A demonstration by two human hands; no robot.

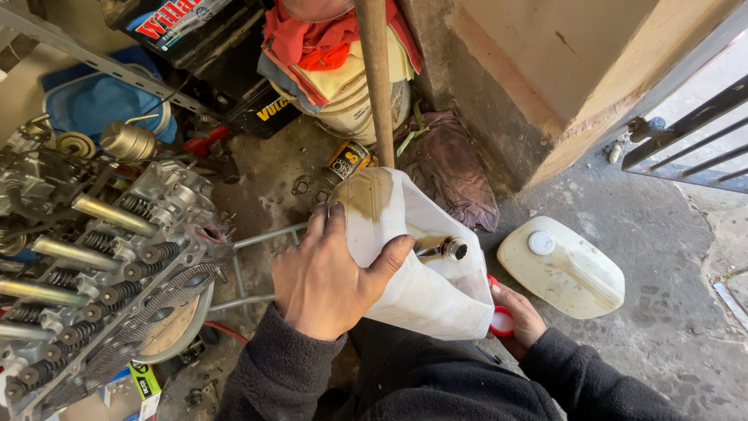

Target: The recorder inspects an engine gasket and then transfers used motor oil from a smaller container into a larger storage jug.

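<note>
My left hand grips the top of a large white plastic jug, stained brown, with a dark open spout. The jug leans against my lap. Partly hidden under the jug's lower right side, my right hand holds a small red and white cap. Both sleeves are dark fleece.
A cream flat canister with a white cap lies on the concrete to the right. An engine cylinder head with springs and rods sits left. A wooden pole, a small can, rags and a metal gate surround me.
</note>
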